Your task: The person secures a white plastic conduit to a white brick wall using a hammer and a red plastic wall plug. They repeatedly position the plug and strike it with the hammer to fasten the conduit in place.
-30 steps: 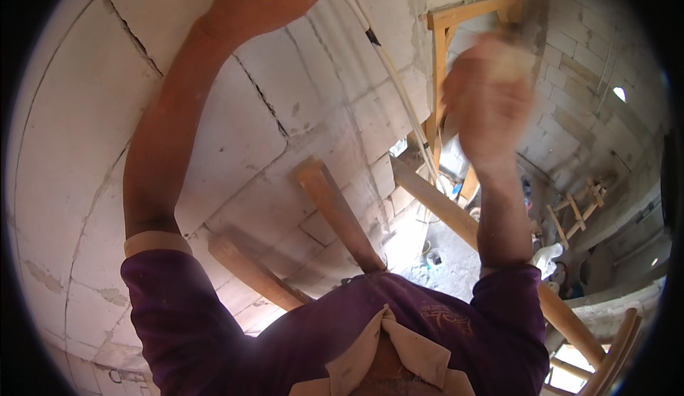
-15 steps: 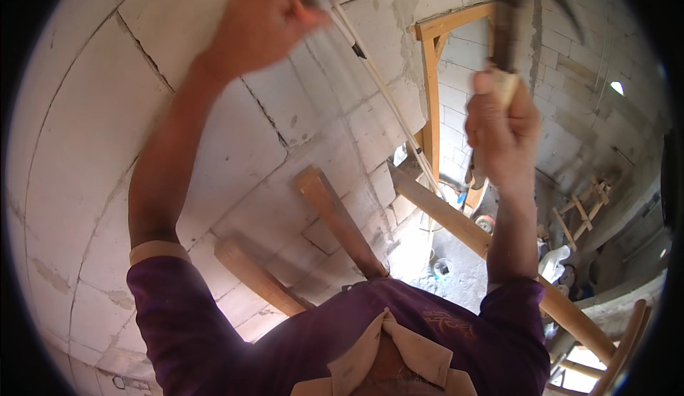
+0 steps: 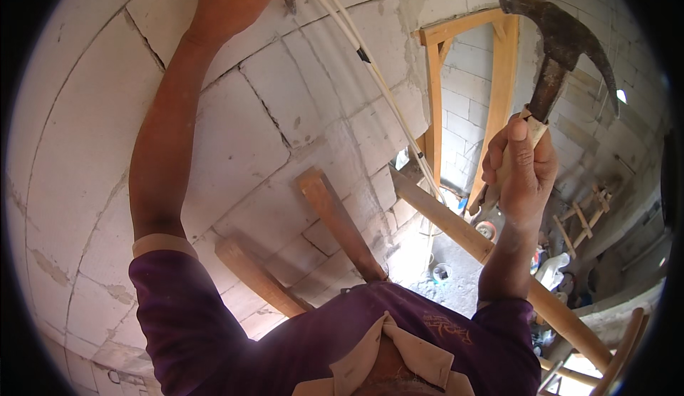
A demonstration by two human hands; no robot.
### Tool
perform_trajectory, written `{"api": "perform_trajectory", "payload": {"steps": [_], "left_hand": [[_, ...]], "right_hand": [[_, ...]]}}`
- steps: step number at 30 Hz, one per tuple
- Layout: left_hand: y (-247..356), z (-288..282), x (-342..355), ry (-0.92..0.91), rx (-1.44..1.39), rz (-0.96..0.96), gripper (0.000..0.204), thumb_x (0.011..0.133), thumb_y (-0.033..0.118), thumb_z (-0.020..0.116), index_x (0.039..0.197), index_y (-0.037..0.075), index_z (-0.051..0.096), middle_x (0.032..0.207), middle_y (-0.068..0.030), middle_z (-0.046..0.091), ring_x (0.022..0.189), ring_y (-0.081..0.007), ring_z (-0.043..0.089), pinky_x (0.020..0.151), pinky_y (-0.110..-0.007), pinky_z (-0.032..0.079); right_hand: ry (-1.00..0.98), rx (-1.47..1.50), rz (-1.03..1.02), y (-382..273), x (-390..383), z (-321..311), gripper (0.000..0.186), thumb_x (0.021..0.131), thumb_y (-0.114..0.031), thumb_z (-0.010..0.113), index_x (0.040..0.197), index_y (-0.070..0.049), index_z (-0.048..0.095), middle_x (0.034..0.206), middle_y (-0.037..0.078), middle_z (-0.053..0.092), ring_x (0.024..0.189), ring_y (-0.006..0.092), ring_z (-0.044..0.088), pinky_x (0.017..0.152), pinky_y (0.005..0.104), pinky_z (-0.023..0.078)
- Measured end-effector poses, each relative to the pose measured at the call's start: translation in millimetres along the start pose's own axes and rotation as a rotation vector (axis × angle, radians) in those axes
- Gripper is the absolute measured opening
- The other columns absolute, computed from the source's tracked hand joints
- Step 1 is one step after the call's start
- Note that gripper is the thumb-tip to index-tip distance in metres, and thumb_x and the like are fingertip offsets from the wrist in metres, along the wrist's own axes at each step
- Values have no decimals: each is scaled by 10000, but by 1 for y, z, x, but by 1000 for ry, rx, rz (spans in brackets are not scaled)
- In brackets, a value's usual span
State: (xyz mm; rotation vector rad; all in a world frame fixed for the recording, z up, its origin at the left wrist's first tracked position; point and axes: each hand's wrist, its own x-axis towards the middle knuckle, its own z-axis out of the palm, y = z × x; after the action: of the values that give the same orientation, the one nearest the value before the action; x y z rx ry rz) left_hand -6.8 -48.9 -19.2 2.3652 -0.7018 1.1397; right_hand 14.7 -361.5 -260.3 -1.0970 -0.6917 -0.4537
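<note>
My right hand is closed around the handle of a claw hammer, raised at the upper right with its head up and its claw curving to the right. At the top edge, my left hand is closed on a short orange tool with a dark metal tip. That tip points downward, close to the pale block wall; the tool's upper end lies outside the picture. Beside the left fingertips, thin whitish conduits slant down along the wall, with dark bands around them.
Wooden posts rise in front of my chest, and a long beam crosses lower right. A wooden frame surrounds an opening in the wall. Far below, the floor holds a bucket and scattered items. Rough timber pieces stand farther right.
My left hand has moved up and left with the orange tool, whose tip now shows more clearly. The hammer has moved right and down, bringing its whole head into view.
</note>
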Motion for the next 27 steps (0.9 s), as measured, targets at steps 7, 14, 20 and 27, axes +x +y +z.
{"api": "perform_trajectory", "payload": {"steps": [7, 14, 20, 27], "left_hand": [[9, 3, -1, -60, 118, 79, 96, 867, 12, 761, 923, -5, 684, 804, -26, 684, 714, -92, 649, 634, -268, 535], [18, 13, -2, -83, 312, 100, 126, 868, 86, 790, 887, 17, 686, 743, -15, 682, 675, -78, 628, 607, -264, 515], [19, 20, -7, -45, 408, 157, 174, 846, 139, 817, 883, 25, 691, 735, -39, 684, 662, -86, 625, 615, -284, 520], [23, 15, -7, -13, 541, 228, 222, 825, 170, 837, 911, 26, 692, 769, -67, 717, 676, -128, 662, 637, -301, 533]], "right_hand": [[-68, -15, 30, 11, 4, 14, 288, 1081, -335, 552, 997, -64, 597, 657, 19, 547, 497, 81, 500, 445, 220, 375], [5, -181, -263, -11, 49, 43, 283, 1083, -335, 548, 1009, -65, 595, 665, 15, 556, 516, 70, 509, 444, 222, 373], [8, -93, -430, 12, 74, 79, 276, 1063, -328, 596, 1107, -58, 636, 677, -6, 565, 548, 43, 502, 496, 213, 395], [81, 167, -537, -5, 75, 103, 253, 1035, -304, 651, 1099, -59, 663, 702, -28, 569, 578, 29, 508, 506, 217, 396]]}}
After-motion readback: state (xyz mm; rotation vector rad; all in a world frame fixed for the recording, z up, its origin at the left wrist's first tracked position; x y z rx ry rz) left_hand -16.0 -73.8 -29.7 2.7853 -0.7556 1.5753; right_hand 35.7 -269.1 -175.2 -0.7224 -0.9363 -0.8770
